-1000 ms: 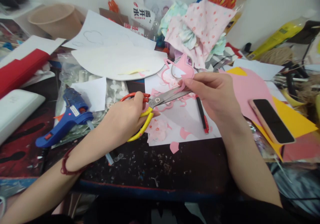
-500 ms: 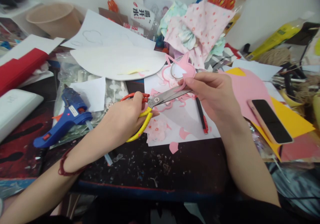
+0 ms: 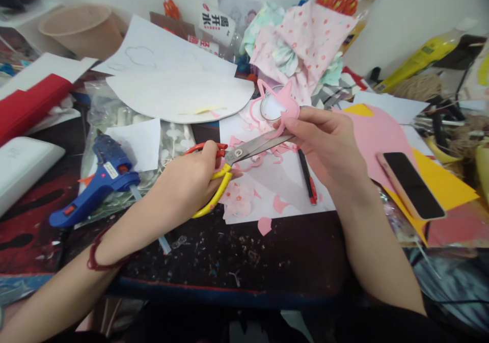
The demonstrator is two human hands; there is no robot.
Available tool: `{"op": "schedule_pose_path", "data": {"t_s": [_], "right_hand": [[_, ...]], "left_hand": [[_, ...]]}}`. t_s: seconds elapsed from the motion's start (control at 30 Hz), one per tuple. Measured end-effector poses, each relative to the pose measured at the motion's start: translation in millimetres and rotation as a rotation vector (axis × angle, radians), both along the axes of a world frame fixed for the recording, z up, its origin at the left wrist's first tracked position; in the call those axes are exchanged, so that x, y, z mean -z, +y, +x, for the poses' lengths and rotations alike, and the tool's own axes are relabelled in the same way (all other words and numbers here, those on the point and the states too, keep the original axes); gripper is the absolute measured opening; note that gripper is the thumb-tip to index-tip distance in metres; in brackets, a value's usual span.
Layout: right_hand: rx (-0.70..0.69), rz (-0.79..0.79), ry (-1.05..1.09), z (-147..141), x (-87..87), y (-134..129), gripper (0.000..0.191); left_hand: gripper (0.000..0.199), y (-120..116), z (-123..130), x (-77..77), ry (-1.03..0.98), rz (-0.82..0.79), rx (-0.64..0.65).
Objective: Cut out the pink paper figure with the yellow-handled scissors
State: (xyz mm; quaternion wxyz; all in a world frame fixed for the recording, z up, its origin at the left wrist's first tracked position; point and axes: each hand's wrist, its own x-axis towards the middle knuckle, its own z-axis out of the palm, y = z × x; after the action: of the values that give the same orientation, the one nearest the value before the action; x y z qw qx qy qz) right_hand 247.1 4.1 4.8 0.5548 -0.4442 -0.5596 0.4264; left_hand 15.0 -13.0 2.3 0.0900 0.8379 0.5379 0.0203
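Observation:
My left hand is closed round the handles of a pair of scissors, one handle red and one yellow. The blades point right, nearly together, up to a pink cut-out shaped like a cat's head with pointed ears. Between thumb and fingers, my right hand pinches the lower right of this cut-out. A thin pink strip of it lies at the blades near my right fingertips. Under both hands is white paper with pink scraps and a black and red pen.
A blue glue gun lies at left on a plastic bag. Behind are a white board, drawn-on paper and crumpled spotted fabric. At right a phone rests on pink and yellow sheets. A loose pink scrap lies near the front.
The pink cut-out has turned slightly in my right hand, its ears shifting a little to the right. The scissors stay at nearly the same place, and the whole view has drifted slightly.

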Motion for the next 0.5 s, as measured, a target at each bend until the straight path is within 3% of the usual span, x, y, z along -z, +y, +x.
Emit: {"op": "schedule_pose_path", "data": {"t_s": [0.5], "right_hand": [[-0.007,-0.023,0.046,2.1,-0.7,1.4,0.006]], "left_hand": [[0.029,-0.8,-2.3,1.5,-0.038,0.001,0.030]]}}
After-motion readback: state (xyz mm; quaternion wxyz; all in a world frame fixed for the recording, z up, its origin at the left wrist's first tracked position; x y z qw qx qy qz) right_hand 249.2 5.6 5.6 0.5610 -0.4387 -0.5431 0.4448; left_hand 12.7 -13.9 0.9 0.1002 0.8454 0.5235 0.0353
